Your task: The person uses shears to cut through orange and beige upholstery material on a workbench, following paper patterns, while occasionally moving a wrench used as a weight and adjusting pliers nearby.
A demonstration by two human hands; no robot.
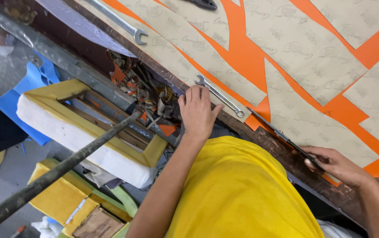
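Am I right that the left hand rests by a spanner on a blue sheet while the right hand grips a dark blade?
Not quite. The head view shows the sheet is orange, not blue. The left hand does rest by the spanner, and the right hand grips the dark blade.

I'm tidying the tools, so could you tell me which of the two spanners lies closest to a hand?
The spanner beside the left hand, lying on a tan paper pattern; the other spanner lies far up the table.
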